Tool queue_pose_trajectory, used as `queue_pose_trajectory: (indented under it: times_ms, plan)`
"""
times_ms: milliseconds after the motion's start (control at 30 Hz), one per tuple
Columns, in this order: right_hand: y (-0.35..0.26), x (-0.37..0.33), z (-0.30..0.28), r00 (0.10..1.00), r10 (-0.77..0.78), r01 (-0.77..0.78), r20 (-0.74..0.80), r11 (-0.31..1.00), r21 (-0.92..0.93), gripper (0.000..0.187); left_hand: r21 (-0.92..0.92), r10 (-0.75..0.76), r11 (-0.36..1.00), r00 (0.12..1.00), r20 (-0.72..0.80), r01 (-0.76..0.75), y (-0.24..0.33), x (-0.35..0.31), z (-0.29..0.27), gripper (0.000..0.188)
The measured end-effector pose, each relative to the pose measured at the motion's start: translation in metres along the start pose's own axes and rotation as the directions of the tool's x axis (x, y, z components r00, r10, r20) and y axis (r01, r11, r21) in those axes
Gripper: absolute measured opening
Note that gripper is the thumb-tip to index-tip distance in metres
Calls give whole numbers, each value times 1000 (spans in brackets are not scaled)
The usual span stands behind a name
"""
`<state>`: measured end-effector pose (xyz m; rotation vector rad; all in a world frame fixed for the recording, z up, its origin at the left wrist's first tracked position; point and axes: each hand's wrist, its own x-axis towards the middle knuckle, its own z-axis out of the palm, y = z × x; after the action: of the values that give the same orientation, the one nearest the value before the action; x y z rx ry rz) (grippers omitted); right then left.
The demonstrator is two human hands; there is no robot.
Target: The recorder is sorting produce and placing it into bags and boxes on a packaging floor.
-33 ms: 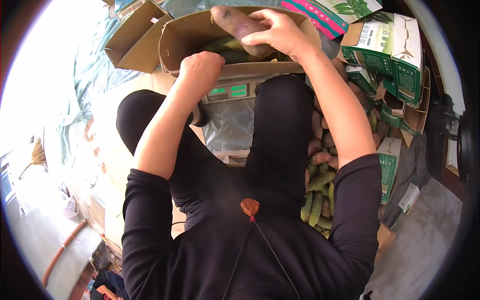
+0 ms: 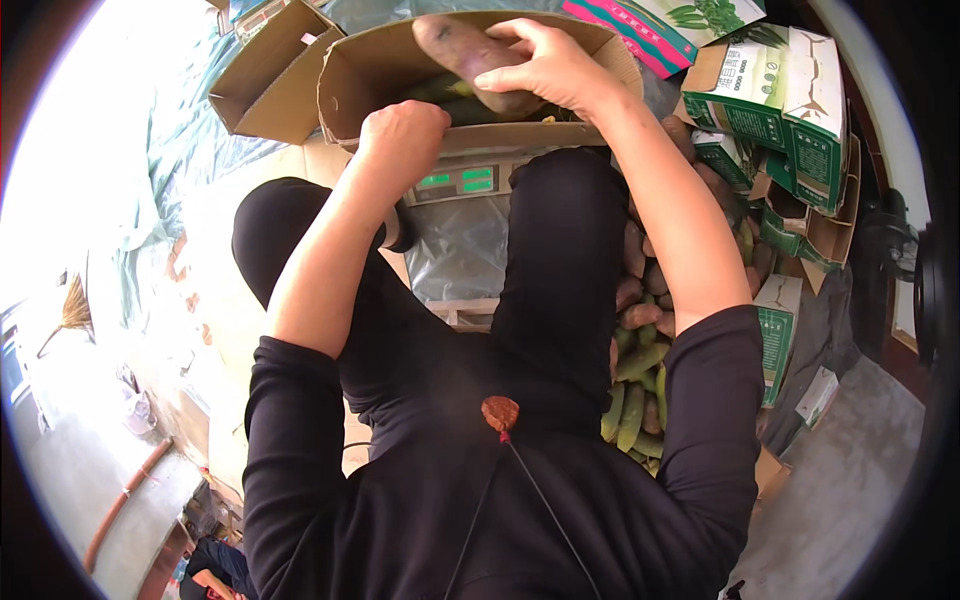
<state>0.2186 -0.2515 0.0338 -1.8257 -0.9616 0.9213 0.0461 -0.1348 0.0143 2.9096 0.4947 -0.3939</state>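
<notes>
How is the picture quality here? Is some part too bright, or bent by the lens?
Head view: the left side is blown out to white by daylight, washing out the floor there; the fisheye bends the cardboard box edges and leaves a dark rim round the frame; the right hand on the sweet potato and the left hand are evenly lit and fairly sharp.

We see an open brown carton (image 2: 380,70) at top centre, an empty one (image 2: 265,85) just left. Below sits a scale screen (image 2: 458,181) with green digits. Green-and-white printed boxes (image 2: 790,110) stack at right.
</notes>
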Motion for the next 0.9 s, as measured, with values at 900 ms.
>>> queue_pose_trajectory:
  times_ms: [900]
  plan:
    - [315, -475, 69, 208, 798, -800, -566, 472, 371, 44, -136, -11, 991, 1000, 15, 13, 12, 2, 1, 31]
